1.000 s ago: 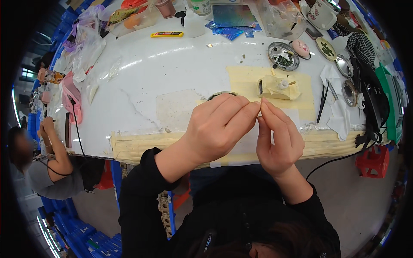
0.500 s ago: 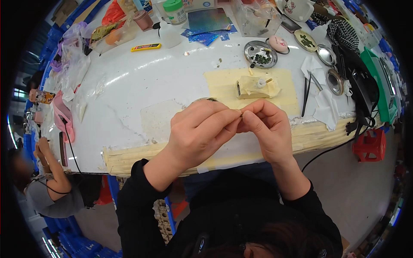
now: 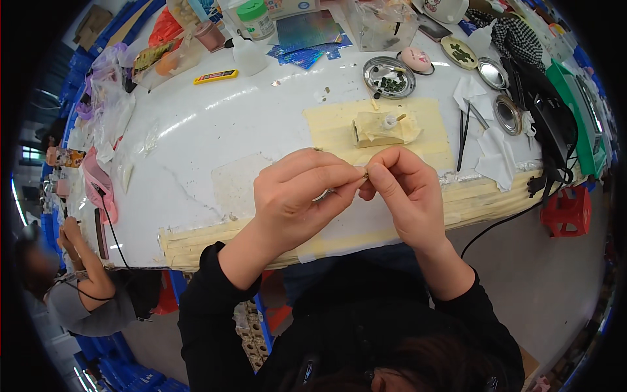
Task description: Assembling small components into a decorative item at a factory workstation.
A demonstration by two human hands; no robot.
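My left hand [image 3: 297, 193] and my right hand [image 3: 405, 196] meet fingertip to fingertip above the near edge of the table. Both are closed in a pinch on a tiny dark, brownish piece [image 3: 366, 175], mostly hidden by the fingers and too small to name. Just beyond them stands a small block wrapped in cream tape [image 3: 377, 136], with a white nozzle-like tip and a short stick on top. It rests on a patch of yellow masking tape [image 3: 320, 121]. Farther back, a round metal dish [image 3: 372, 68] holds small dark green bits.
Black tweezers [image 3: 464, 140] and white tissues [image 3: 498, 160] lie to the right, near round tins [image 3: 508, 114]. At the back are a yellow box cutter [image 3: 215, 77], a white squeeze bottle [image 3: 248, 55] and shiny blue sheets [image 3: 304, 55]. Another person [image 3: 88, 294] sits at the left.
The view has shifted slightly, so the table things appear a little moved. My hands keep the same pinch, with the left fingers opened slightly apart below it.
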